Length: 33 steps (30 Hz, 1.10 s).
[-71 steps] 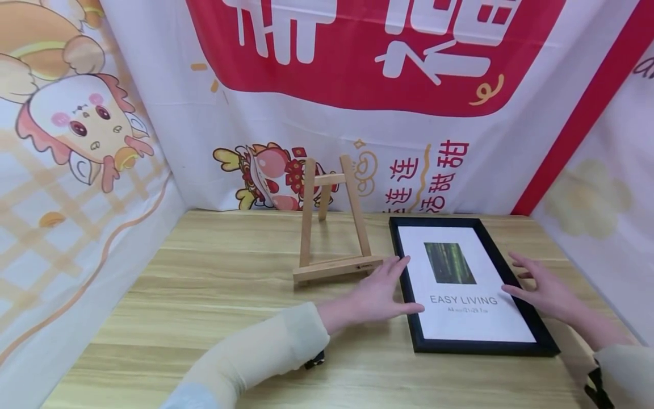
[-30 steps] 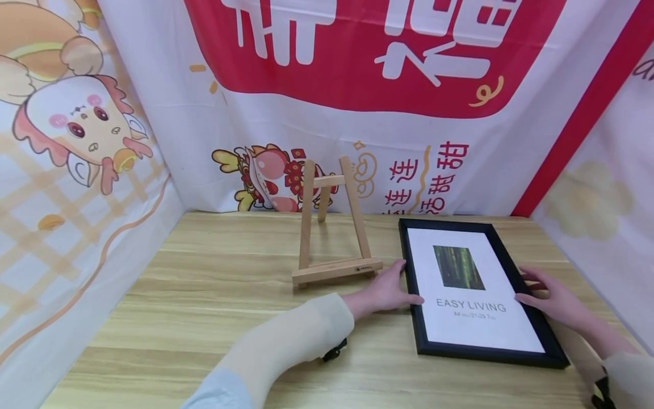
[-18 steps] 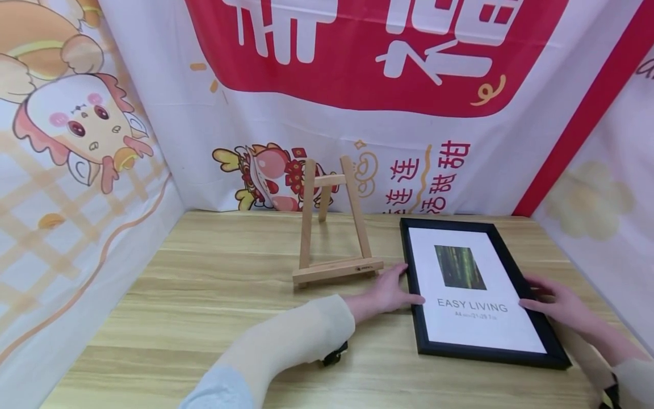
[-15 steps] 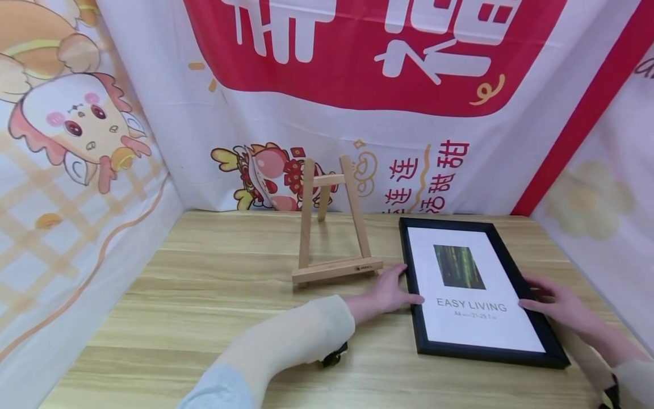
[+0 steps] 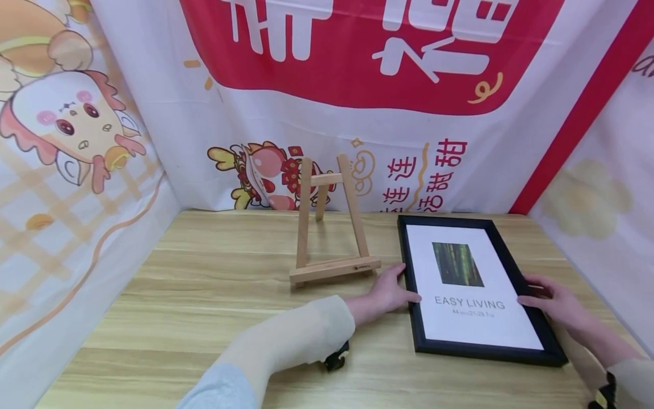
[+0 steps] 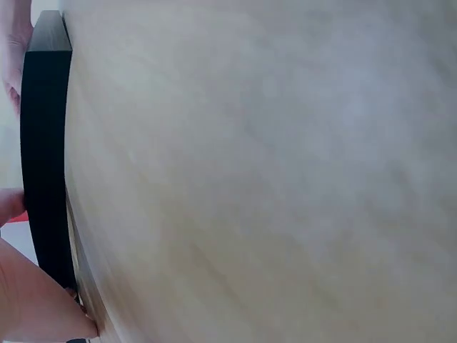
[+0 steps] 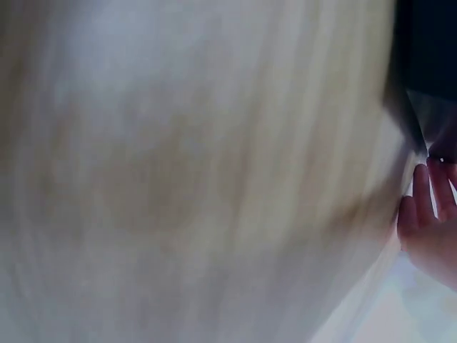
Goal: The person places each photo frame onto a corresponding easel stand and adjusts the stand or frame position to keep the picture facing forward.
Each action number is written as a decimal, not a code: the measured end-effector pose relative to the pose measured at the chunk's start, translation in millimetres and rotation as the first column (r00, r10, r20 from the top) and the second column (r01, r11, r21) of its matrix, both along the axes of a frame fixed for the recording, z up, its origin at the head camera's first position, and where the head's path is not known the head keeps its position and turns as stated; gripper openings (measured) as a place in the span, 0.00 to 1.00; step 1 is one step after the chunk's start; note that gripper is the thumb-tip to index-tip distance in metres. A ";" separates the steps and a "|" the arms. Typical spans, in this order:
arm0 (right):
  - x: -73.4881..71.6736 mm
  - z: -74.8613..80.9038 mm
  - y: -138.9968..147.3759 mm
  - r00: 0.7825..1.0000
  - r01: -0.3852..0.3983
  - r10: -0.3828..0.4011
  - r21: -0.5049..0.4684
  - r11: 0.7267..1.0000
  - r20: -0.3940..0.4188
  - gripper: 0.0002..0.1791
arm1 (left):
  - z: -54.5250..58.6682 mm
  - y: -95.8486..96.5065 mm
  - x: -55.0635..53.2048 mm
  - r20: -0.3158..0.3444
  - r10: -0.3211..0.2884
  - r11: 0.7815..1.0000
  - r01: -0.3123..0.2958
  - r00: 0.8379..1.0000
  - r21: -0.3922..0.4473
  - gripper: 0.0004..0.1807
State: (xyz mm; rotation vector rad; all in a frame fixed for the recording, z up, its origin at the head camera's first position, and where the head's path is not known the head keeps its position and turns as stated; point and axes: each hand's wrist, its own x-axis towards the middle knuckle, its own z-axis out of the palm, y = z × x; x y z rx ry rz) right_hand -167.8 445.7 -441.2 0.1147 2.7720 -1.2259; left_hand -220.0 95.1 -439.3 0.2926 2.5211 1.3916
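A black picture frame (image 5: pixel 487 353) lies face up at the table's right side, its white sheet printed "EASY LIVING" around a small dark green picture. My left hand (image 5: pixel 386 289) grips its left edge, thumb over the border and fingers along the outer side. On the opposite edge my right hand (image 5: pixel 557 307) holds it, thumb on top; the right wrist view shows those fingers (image 7: pixel 425 196) reaching to the underside. In the left wrist view the dark side of the frame (image 6: pixel 46 143) runs down beside the left hand (image 6: pixel 36 296). A small wooden easel (image 5: pixel 334 270) stands left of the frame.
The wood-grain table (image 5: pixel 204 318) stretches left and in front of the easel. Printed cloth hangs behind as a back wall (image 5: pixel 352 125), with more cloth on the left (image 5: pixel 117 244) and right (image 5: pixel 587 170) sides. The easel's ledge ends close to the left hand.
Both hands have come from hovering around the frame to holding its two side edges. The frame has shifted a little to the right; over the last half second hands and frame hardly move.
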 end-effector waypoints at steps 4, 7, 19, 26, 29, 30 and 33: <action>-0.1 5.1 -1.9 0.999 0.008 -0.009 -0.025 1.000 -0.035 0.41 | 2.3 0.1 -1.4 0.051 0.029 0.994 -0.035 0.998 0.104 0.46; 0.9 7.6 -2.7 0.998 0.019 -0.022 -0.050 0.999 -0.061 0.40 | 3.2 -0.3 -1.7 0.095 0.049 0.978 -0.067 0.994 0.198 0.47; 10.5 18.0 -5.0 0.979 0.079 -0.097 -0.105 0.991 -0.179 0.35 | 17.9 -9.5 6.2 0.161 -0.017 0.881 -0.062 0.987 0.468 0.51; 13.0 32.9 -11.8 0.967 0.081 -0.133 -0.233 0.969 -0.217 0.35 | 35.5 -23.2 9.9 0.106 -0.064 0.839 -0.004 0.992 0.544 0.53; 13.8 39.3 -15.0 0.970 0.070 -0.136 -0.307 0.949 -0.200 0.35 | 42.7 -32.2 9.5 0.045 -0.102 0.830 0.060 0.994 0.555 0.52; 14.1 41.3 -16.5 0.972 0.064 -0.132 -0.320 0.945 -0.193 0.35 | 44.9 -35.5 9.3 0.026 -0.112 0.828 0.079 0.993 0.555 0.52; 16.9 47.7 -22.6 0.976 0.051 -0.127 -0.378 0.925 -0.177 0.37 | 51.4 -45.6 9.3 -0.023 -0.130 0.828 0.121 0.991 0.547 0.51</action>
